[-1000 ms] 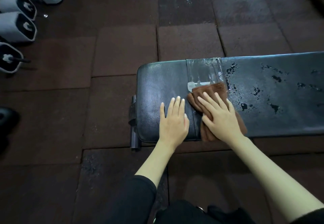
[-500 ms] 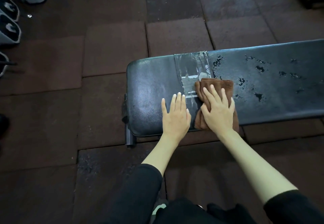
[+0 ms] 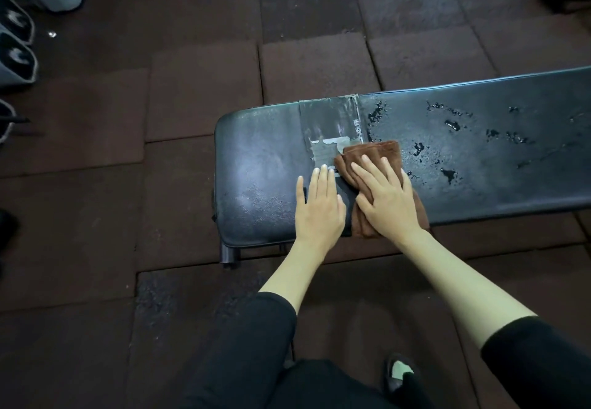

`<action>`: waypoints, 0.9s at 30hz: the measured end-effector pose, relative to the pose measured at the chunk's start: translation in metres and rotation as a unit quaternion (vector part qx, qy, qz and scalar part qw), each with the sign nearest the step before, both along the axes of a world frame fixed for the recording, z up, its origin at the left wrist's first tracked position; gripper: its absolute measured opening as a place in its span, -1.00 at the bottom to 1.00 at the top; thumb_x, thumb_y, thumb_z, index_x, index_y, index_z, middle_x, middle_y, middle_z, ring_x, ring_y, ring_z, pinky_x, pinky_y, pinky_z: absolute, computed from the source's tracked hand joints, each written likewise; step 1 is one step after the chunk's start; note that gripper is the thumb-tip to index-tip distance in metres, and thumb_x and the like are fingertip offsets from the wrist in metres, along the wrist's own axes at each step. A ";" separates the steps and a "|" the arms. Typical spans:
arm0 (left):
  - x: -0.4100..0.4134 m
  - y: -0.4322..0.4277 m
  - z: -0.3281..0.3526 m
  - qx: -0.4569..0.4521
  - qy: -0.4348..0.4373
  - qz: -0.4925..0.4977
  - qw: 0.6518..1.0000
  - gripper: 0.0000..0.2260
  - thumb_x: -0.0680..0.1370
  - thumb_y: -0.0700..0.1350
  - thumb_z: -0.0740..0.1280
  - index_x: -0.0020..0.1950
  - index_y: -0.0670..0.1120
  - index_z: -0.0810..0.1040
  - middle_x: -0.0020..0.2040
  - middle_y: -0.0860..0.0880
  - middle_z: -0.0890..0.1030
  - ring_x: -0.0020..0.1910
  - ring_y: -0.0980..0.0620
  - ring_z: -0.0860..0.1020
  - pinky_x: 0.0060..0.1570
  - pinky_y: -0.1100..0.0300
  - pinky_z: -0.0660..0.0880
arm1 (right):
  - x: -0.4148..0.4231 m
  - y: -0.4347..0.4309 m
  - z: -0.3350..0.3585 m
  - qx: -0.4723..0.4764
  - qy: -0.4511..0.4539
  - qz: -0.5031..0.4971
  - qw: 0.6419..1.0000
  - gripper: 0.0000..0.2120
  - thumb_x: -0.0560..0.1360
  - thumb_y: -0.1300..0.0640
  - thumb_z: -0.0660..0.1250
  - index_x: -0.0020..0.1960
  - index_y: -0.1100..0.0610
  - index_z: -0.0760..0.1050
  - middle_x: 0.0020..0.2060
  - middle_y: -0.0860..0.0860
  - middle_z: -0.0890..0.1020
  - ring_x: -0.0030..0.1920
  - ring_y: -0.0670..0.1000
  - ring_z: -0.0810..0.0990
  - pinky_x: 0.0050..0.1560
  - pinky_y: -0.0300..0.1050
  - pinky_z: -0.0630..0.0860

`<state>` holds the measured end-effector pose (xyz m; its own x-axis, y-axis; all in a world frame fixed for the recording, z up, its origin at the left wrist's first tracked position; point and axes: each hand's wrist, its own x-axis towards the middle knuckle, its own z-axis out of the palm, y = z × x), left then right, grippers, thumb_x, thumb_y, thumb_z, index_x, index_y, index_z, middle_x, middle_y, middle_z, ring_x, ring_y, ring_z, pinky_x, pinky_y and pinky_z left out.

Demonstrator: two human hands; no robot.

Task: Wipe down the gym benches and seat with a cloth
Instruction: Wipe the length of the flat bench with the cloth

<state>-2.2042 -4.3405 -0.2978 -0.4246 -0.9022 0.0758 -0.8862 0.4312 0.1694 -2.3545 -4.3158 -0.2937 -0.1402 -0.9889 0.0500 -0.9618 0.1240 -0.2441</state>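
A black padded gym bench (image 3: 265, 159) runs from the middle of the view to the right edge. A strip of clear tape (image 3: 329, 123) crosses it, and water drops (image 3: 454, 125) lie on the pad to the right. A folded brown cloth (image 3: 380, 152) lies on the pad next to the tape, reaching the near edge. My right hand (image 3: 387, 197) presses flat on the cloth with straight fingers. My left hand (image 3: 318, 210) rests flat on the bare pad just left of the cloth.
Dark rubber floor tiles (image 3: 204, 95) surround the bench. Several dumbbell ends (image 3: 16, 59) line the left edge. A bench foot (image 3: 228, 255) sticks out under the left end. My black-clad legs and a shoe (image 3: 399, 373) are at the bottom.
My right hand slid the cloth toward the right and farther across the pad past the tape. The view shifted, so the bench now sits further right. My left hand stayed flat on the pad.
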 end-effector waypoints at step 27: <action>-0.084 0.013 -0.003 0.026 0.110 0.120 0.986 -0.49 0.58 -0.05 -0.07 0.49 -0.20 0.24 0.48 -0.11 0.28 0.49 -0.03 0.20 0.47 -0.09 0.00 | -0.079 0.004 0.001 0.044 -0.030 -0.182 0.982 -0.41 0.49 -0.07 0.11 0.51 -0.01 0.20 0.51 -0.01 0.19 0.50 0.19 0.12 0.41 0.27 0.01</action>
